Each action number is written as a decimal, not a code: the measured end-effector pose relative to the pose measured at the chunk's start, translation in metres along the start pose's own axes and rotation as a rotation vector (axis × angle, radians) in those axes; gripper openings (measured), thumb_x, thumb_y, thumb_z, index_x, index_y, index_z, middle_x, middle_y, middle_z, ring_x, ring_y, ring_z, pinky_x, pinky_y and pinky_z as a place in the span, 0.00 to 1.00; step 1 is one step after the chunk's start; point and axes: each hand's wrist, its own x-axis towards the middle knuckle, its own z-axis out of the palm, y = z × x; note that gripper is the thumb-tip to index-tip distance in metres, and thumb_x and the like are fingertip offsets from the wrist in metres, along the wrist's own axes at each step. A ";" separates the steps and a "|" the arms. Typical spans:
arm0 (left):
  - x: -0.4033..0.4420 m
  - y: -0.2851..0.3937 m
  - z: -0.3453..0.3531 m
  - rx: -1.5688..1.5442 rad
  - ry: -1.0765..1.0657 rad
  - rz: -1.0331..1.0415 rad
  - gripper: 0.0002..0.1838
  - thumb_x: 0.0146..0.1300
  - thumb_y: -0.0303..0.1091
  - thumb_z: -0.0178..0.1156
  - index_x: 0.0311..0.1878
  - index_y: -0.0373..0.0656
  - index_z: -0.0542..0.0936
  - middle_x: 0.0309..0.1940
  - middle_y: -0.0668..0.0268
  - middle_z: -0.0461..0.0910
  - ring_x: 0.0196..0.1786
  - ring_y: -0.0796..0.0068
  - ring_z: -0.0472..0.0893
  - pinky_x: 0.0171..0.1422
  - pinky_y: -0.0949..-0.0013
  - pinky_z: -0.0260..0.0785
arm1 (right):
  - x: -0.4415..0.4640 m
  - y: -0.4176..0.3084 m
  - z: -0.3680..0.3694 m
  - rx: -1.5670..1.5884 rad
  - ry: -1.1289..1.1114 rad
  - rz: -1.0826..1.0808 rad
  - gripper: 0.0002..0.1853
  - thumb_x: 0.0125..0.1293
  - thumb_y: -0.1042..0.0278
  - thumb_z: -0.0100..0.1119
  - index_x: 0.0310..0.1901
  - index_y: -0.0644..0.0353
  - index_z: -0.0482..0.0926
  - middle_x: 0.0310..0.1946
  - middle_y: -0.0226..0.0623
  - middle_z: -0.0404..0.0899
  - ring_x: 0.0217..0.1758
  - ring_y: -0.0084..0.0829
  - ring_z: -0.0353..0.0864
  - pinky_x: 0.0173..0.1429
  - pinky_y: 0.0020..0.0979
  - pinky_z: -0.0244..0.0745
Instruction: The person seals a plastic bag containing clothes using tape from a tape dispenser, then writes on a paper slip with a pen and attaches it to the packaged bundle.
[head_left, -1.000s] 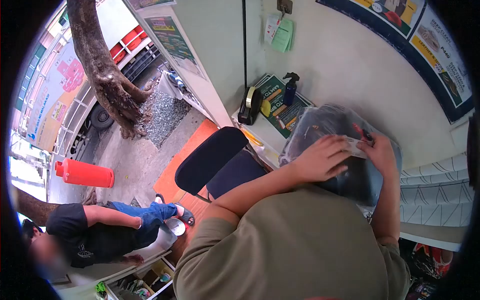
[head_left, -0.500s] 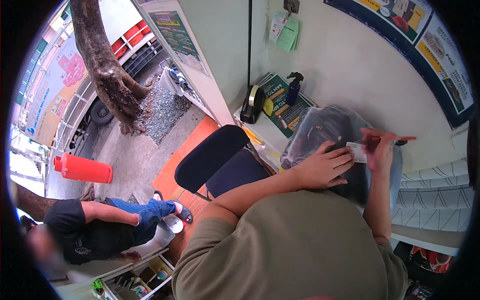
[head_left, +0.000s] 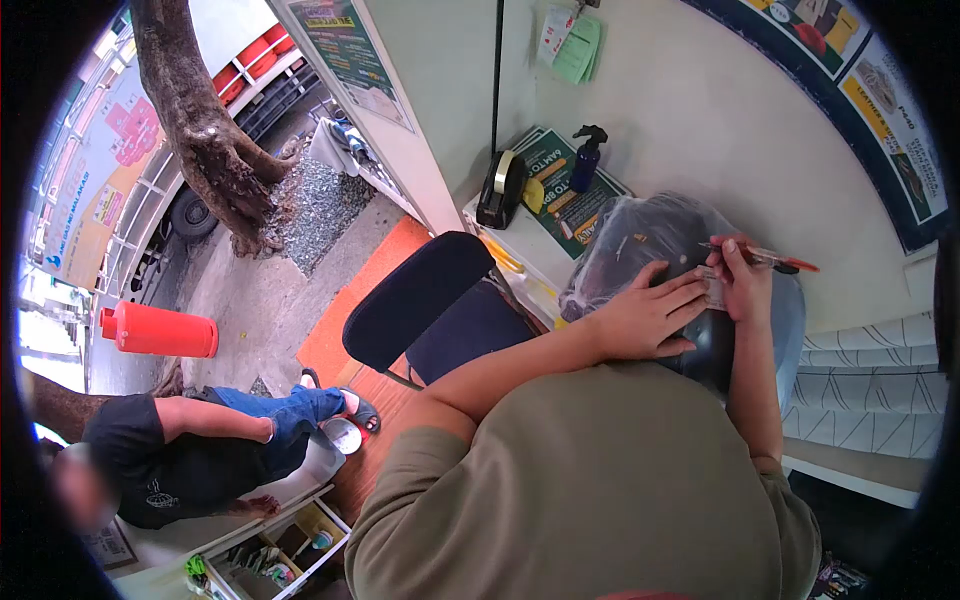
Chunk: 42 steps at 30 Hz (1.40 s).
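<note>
My left hand (head_left: 655, 315) lies with its fingers spread on a dark bundle in clear plastic (head_left: 640, 240). Its fingertips touch the left edge of a small white label (head_left: 713, 288) on the bundle. Pinched in my right hand (head_left: 745, 280) is a red pen (head_left: 790, 263), its tip pointing left over the top of the label. The right hand rests beside the label and covers part of it.
A tape dispenser (head_left: 502, 190), green leaflets (head_left: 570, 205) and a dark spray bottle (head_left: 587, 160) stand behind the bundle. A dark chair (head_left: 420, 300) is to the left. Another person (head_left: 190, 450) sits at the lower left, near a red gas cylinder (head_left: 160, 330).
The pen has swung from upright near the label to lying sideways in my right hand, which has then lowered onto the label's edge. My left hand stays on the bundle.
</note>
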 end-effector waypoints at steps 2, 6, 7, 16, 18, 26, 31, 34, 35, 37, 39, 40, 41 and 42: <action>0.000 -0.001 0.002 0.014 0.009 0.015 0.34 0.60 0.53 0.63 0.64 0.43 0.71 0.66 0.60 0.69 0.74 0.66 0.63 0.71 0.45 0.53 | 0.000 -0.004 0.005 0.045 0.079 -0.003 0.12 0.68 0.63 0.63 0.45 0.64 0.81 0.31 0.35 0.83 0.28 0.19 0.76 0.31 0.20 0.67; -0.001 -0.002 0.004 0.005 0.004 0.003 0.33 0.60 0.53 0.64 0.64 0.44 0.72 0.65 0.60 0.69 0.73 0.66 0.65 0.69 0.44 0.53 | -0.004 -0.015 0.016 -0.053 0.153 -0.063 0.11 0.66 0.65 0.66 0.43 0.64 0.81 0.29 0.34 0.82 0.26 0.18 0.75 0.30 0.21 0.67; -0.001 -0.003 0.005 0.005 0.010 0.007 0.32 0.60 0.52 0.63 0.63 0.44 0.72 0.64 0.60 0.70 0.72 0.66 0.66 0.68 0.43 0.54 | -0.004 -0.015 0.016 -0.130 0.122 -0.105 0.10 0.67 0.66 0.65 0.42 0.64 0.81 0.28 0.34 0.82 0.26 0.18 0.75 0.29 0.21 0.67; 0.004 0.000 0.005 0.046 -0.046 0.003 0.32 0.55 0.50 0.67 0.62 0.50 0.75 0.64 0.65 0.71 0.71 0.69 0.67 0.66 0.49 0.53 | -0.012 -0.026 0.010 -0.423 0.248 -0.240 0.11 0.60 0.62 0.71 0.32 0.61 0.81 0.23 0.31 0.81 0.23 0.18 0.73 0.27 0.25 0.67; 0.005 0.000 0.003 0.075 -0.068 -0.004 0.32 0.54 0.50 0.68 0.62 0.51 0.76 0.64 0.66 0.72 0.71 0.70 0.68 0.66 0.49 0.52 | -0.019 -0.032 0.012 -0.528 0.232 -0.130 0.14 0.60 0.60 0.71 0.29 0.63 0.81 0.22 0.31 0.80 0.22 0.19 0.72 0.26 0.27 0.66; 0.009 0.005 -0.005 0.062 -0.090 -0.030 0.29 0.56 0.50 0.67 0.61 0.52 0.77 0.61 0.64 0.71 0.69 0.70 0.69 0.63 0.48 0.56 | -0.035 -0.044 0.023 -0.682 0.245 -0.257 0.21 0.58 0.53 0.71 0.21 0.61 0.78 0.15 0.31 0.74 0.20 0.18 0.68 0.25 0.29 0.63; 0.008 0.003 -0.003 0.062 -0.084 -0.036 0.29 0.55 0.50 0.68 0.61 0.54 0.78 0.60 0.63 0.71 0.67 0.69 0.71 0.62 0.48 0.57 | -0.027 -0.014 0.008 -0.731 0.268 -0.092 0.24 0.62 0.51 0.67 0.20 0.64 0.75 0.13 0.31 0.68 0.19 0.20 0.63 0.25 0.30 0.61; 0.008 0.000 0.000 0.025 -0.067 -0.030 0.30 0.54 0.50 0.68 0.61 0.54 0.77 0.60 0.63 0.71 0.66 0.70 0.71 0.62 0.48 0.56 | -0.026 -0.006 0.008 -0.655 0.335 -0.173 0.23 0.64 0.53 0.65 0.20 0.64 0.73 0.12 0.29 0.65 0.19 0.20 0.61 0.24 0.30 0.60; 0.009 0.000 -0.001 0.031 -0.068 -0.027 0.30 0.54 0.50 0.69 0.61 0.54 0.78 0.60 0.63 0.71 0.66 0.70 0.71 0.62 0.49 0.56 | -0.026 -0.006 0.008 -0.674 0.334 -0.178 0.23 0.64 0.54 0.65 0.20 0.64 0.73 0.12 0.29 0.65 0.19 0.20 0.61 0.24 0.31 0.59; 0.009 0.001 -0.002 0.041 -0.072 -0.023 0.30 0.54 0.50 0.69 0.61 0.54 0.78 0.60 0.64 0.71 0.66 0.70 0.71 0.62 0.49 0.55 | -0.027 -0.007 0.009 -0.713 0.332 -0.186 0.23 0.64 0.54 0.64 0.19 0.63 0.73 0.12 0.30 0.64 0.18 0.20 0.60 0.23 0.31 0.58; 0.009 0.001 -0.002 0.037 -0.079 -0.026 0.30 0.54 0.50 0.69 0.61 0.54 0.78 0.60 0.64 0.71 0.66 0.70 0.71 0.62 0.49 0.55 | -0.026 -0.004 0.008 -0.705 0.322 -0.186 0.23 0.64 0.54 0.64 0.19 0.63 0.73 0.12 0.29 0.64 0.18 0.20 0.60 0.23 0.32 0.57; 0.009 0.000 -0.002 0.033 -0.081 -0.027 0.30 0.53 0.50 0.69 0.61 0.54 0.78 0.60 0.64 0.71 0.66 0.69 0.71 0.62 0.49 0.55 | -0.025 -0.003 0.007 -0.703 0.318 -0.186 0.23 0.64 0.54 0.64 0.19 0.63 0.73 0.12 0.29 0.64 0.18 0.20 0.60 0.23 0.32 0.57; 0.008 -0.001 0.000 0.034 -0.077 -0.024 0.30 0.53 0.50 0.69 0.61 0.54 0.78 0.60 0.64 0.71 0.66 0.69 0.71 0.62 0.49 0.55 | -0.026 -0.003 0.007 -0.684 0.321 -0.172 0.23 0.64 0.55 0.64 0.19 0.63 0.73 0.12 0.29 0.64 0.18 0.20 0.59 0.23 0.32 0.57; 0.007 -0.002 0.001 0.033 -0.073 -0.022 0.30 0.53 0.50 0.69 0.61 0.54 0.78 0.60 0.64 0.71 0.67 0.69 0.71 0.62 0.49 0.54 | -0.026 -0.002 0.008 -0.665 0.323 -0.157 0.23 0.64 0.55 0.64 0.19 0.63 0.72 0.12 0.29 0.64 0.18 0.20 0.59 0.23 0.32 0.56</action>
